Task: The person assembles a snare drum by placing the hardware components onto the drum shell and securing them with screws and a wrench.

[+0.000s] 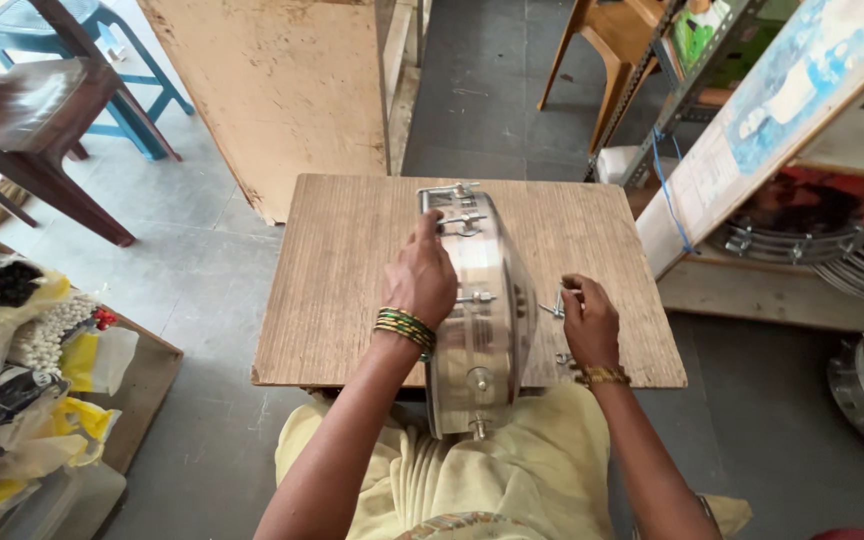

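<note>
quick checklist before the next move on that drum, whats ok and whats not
1. Drum stands on edge on the wooden board, lower end toward the lap: ok.
2. Left hand rests on the drum's upper side and steadies it: ok.
3. Right hand pinches a small metal tool beside the drum: ok.
4. Tool seated on a tuning bolt: cannot tell, too small to see.
5. Loose metal piece lies on the board near the right wrist, close to the edge: not ok, it could slide off.
6. Bolts along the rim all present: cannot tell, the far side is hidden.
</note>
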